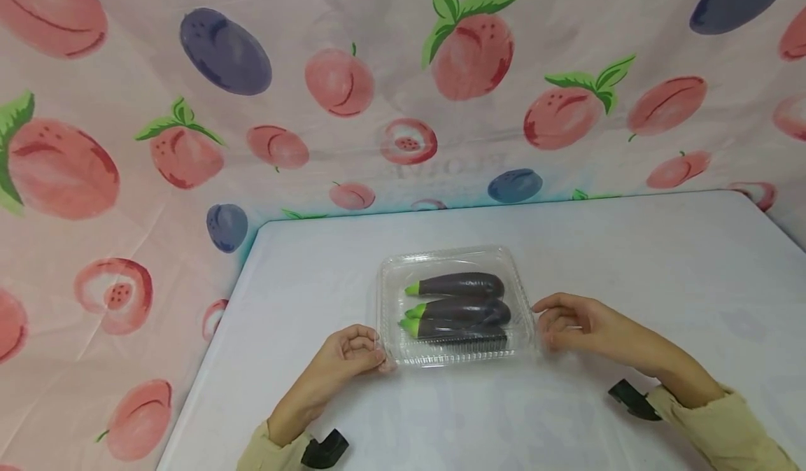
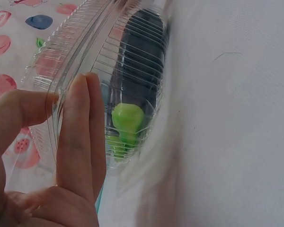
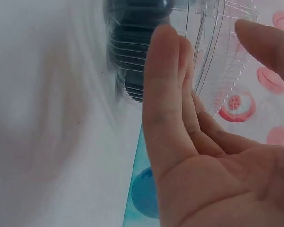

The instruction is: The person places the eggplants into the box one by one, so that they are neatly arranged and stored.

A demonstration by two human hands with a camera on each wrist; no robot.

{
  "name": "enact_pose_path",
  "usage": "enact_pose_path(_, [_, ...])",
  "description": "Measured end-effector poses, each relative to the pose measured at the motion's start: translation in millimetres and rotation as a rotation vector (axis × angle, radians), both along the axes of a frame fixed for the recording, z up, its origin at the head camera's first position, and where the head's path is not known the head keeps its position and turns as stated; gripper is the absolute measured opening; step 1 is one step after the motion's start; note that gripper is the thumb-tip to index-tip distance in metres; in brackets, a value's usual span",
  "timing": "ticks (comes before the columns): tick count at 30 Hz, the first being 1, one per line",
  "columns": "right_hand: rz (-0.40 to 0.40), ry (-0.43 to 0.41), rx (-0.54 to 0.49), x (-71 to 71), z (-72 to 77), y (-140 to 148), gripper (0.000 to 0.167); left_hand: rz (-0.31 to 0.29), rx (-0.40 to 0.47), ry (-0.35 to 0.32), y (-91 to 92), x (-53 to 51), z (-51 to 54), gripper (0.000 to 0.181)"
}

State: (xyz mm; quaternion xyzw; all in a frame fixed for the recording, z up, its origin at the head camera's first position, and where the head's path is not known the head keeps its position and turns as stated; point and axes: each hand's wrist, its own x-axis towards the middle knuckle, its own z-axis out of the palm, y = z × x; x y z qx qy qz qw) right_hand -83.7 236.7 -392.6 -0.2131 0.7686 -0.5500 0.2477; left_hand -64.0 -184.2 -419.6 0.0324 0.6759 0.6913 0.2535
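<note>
A clear plastic clamshell container point(image 1: 453, 255) sits on the white table, with three dark eggplants point(image 1: 462, 285) with green stem ends inside. At its near left corner, my left hand point(image 1: 352, 352) pinches the rim between thumb and fingers. The left wrist view shows the thumb on one side of the container's rim point(image 2: 61, 101) and straight fingers point(image 2: 75, 127) on the other. My right hand point(image 1: 569, 322) is at the container's right side. In the right wrist view its fingers point(image 3: 163, 90) extend along the ribbed wall, while the thumb point(image 3: 262, 42) stands apart; contact is unclear.
The white table point(image 1: 630, 261) extends around the container on all sides. Behind it and to the left hangs a cloth point(image 1: 378, 9) printed with peaches and blue fruit. Black wrist mounts point(image 1: 324, 450) are worn at both sleeve cuffs.
</note>
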Motion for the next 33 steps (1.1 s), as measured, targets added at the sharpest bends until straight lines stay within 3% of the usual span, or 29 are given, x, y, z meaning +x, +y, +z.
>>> enact_pose_path(5, [0.031,-0.064,-0.045,-0.3,-1.5,-2,0.046,0.009,0.022,-0.004,-0.4,-0.6,-0.4,0.032])
enact_pose_path(13, [0.002,-0.164,0.001,3.2,-2.9,1,0.047,0.01,0.012,0.008,5.9,-4.9,-1.1,0.037])
enact_pose_path(23, [0.092,-0.225,-0.168,3.7,-12.1,-1,0.038,0.022,-0.025,0.003,5.8,-6.0,3.4,0.045])
enact_pose_path(33, [0.132,-0.235,-0.172,1.6,-17.1,-5,0.029,0.058,-0.029,-0.025,2.2,-2.3,4.3,0.048])
